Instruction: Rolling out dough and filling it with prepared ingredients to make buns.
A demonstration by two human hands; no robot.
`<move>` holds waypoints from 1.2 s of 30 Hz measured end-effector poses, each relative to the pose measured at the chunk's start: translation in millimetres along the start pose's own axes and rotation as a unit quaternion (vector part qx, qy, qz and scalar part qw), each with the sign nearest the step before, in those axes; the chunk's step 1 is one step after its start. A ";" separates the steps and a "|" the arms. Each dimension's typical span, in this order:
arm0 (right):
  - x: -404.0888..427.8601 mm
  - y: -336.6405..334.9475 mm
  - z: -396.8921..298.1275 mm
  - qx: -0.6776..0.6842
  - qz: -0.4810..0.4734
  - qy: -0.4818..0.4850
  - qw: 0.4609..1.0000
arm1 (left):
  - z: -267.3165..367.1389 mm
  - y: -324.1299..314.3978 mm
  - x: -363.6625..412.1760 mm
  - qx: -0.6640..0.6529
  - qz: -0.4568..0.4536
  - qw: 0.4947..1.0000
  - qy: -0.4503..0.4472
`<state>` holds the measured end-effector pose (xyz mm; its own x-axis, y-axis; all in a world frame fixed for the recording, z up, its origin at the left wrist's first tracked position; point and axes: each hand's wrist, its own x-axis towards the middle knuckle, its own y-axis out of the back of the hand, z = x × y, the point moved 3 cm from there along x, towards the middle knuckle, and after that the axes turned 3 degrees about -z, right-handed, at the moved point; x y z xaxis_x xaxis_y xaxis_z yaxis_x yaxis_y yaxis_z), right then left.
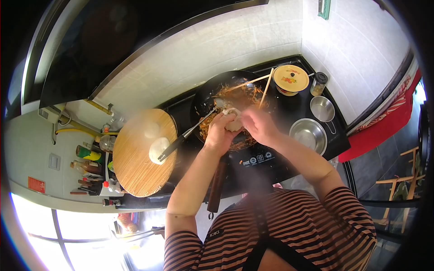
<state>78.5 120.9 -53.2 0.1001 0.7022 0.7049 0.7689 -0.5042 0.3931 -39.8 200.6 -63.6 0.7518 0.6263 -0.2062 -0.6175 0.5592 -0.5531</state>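
Observation:
Over the black wok [200,98] on the stove, my left hand [220,130] holds a piece of pale dough [234,123] with its edge gathered upward. My right hand [259,125] is at the dough's right side, blurred; whether its fingertips grip the edge I cannot tell. Cooked shredded filling [244,96] lies in the wok, with wooden chopsticks [266,89] resting in it and on the rim. A black-handled metal utensil [179,139] reaches from the wok to the round wooden board [135,169]. On that board sit a white dough round [158,150] and another one [151,129], hazy.
Right of the wok stand a lidded yellow enamel pot [290,79], a seasoning jar [318,84], a small steel pan [322,108] and a steel bowl [308,136]. The wok's wooden handle [216,189] points toward me. Bottles [89,153] stand beyond the board at left.

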 end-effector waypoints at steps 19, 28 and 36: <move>0.0 1.0 -20.0 -0.085 -0.029 0.112 0.990 | -12.5 -2.0 -4.0 -0.014 0.061 0.998 -0.030; 8.3 7.9 -5.9 0.022 -0.052 -0.023 0.998 | 3.7 -3.9 -8.2 -0.019 -0.013 1.000 -0.004; 2.5 -1.8 -8.5 -0.110 -0.070 0.047 0.990 | -3.6 2.1 -4.9 -0.031 -0.023 0.999 -0.032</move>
<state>71.9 119.3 -47.1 -0.0652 0.7285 0.6819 0.6132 -0.5099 0.6033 -44.0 196.8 -66.6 0.7614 0.6353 -0.1291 -0.5659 0.5543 -0.6103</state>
